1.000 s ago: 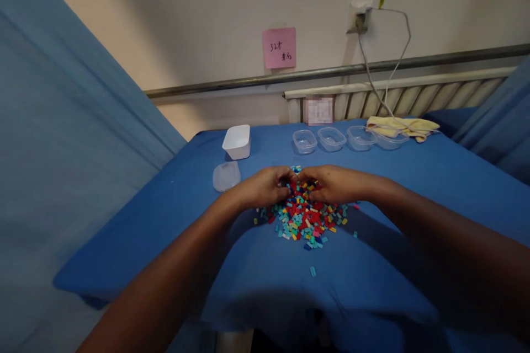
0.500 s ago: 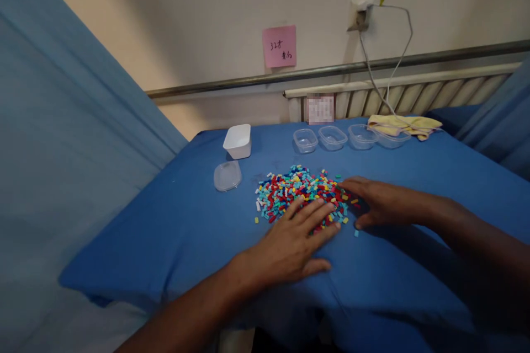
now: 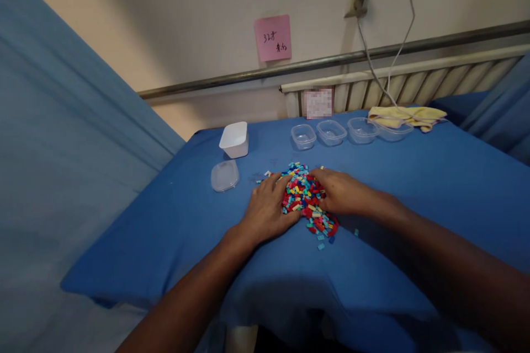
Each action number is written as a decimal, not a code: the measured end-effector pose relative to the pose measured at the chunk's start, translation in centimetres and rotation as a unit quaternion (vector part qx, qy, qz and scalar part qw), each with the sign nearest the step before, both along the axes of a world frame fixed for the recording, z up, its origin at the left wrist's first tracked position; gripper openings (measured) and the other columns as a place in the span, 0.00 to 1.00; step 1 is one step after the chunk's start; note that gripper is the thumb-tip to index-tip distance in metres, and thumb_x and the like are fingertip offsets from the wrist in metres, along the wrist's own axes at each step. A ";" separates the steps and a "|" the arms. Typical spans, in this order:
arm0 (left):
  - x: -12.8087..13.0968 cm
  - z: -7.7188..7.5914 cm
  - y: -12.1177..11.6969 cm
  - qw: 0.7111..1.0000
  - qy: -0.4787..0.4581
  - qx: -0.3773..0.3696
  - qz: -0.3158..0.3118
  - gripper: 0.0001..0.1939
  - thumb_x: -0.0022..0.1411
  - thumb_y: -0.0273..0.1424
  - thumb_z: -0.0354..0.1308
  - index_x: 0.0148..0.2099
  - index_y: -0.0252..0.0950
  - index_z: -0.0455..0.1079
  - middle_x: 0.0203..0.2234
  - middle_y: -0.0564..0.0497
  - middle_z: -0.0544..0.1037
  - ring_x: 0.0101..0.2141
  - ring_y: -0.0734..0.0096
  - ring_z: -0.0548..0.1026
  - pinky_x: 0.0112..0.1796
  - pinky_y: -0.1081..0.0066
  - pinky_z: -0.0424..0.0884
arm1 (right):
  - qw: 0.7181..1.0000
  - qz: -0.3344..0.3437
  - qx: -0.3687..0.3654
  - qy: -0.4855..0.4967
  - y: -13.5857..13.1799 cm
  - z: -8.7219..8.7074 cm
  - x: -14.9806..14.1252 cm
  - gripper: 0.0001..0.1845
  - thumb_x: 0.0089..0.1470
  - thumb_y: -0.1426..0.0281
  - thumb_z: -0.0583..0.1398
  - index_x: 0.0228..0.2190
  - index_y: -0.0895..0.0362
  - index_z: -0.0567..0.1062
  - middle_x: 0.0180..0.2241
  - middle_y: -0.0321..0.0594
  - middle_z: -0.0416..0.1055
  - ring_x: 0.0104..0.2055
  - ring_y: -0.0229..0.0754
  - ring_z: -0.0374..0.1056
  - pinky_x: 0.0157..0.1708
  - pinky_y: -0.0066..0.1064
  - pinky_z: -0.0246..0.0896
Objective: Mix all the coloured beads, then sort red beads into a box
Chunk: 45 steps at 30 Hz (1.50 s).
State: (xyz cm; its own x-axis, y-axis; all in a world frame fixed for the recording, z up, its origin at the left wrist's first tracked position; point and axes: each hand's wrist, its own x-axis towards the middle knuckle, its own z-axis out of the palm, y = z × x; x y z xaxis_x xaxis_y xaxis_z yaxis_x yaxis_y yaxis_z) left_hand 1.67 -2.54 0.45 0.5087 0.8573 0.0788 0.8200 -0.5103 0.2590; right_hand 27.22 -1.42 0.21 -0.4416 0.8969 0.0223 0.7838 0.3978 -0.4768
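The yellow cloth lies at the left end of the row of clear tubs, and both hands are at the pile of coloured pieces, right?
No, the head view shows the yellow cloth at the right end of the clear tubs. The left hand and right hand are indeed at the pile of coloured pieces.

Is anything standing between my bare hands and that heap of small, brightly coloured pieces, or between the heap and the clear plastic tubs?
Nothing visible: the left hand and right hand cup the heap from both sides, and only blue cloth separates it from the tubs.
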 end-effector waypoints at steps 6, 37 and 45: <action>0.6 -0.3 3.3 0.994 -0.104 0.018 -0.003 0.36 0.60 0.28 0.66 0.70 0.34 0.65 0.63 0.38 0.73 0.63 0.49 0.71 0.64 0.55 0.69 | 0.998 -0.036 -0.029 0.053 1.4 1.3 -1.5 0.24 0.54 0.72 0.64 0.54 0.58 0.77 0.43 0.45 0.83 0.39 0.48 0.77 0.37 0.33 0.66; 2.2 3.0 1.9 0.975 0.065 0.029 -0.212 0.09 0.73 0.28 0.53 0.48 0.37 0.75 0.44 0.45 0.80 0.47 0.55 0.77 0.50 0.59 0.72 | 0.983 0.037 -0.065 0.168 0.2 1.3 7.2 0.20 0.62 0.63 0.61 0.53 0.52 0.83 0.30 0.34 0.81 0.28 0.42 0.76 0.30 0.32 0.69; -1.8 1.6 2.7 0.980 0.013 0.038 -0.197 0.12 0.75 0.29 0.53 0.53 0.39 0.77 0.49 0.45 0.82 0.53 0.56 0.78 0.58 0.54 0.70 | 0.976 0.093 -0.007 0.196 0.1 0.4 5.0 0.15 0.62 0.68 0.60 0.46 0.51 0.85 0.40 0.37 0.85 0.38 0.45 0.80 0.40 0.35 0.73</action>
State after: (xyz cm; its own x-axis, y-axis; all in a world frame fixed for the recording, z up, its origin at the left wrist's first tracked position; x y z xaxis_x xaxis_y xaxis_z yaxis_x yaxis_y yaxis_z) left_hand -0.14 0.19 2.10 0.8015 0.5863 0.1175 0.5617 -0.8056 0.1883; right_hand 32.17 -1.33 0.66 -0.5569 0.8031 0.2119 0.4540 0.5080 -0.7320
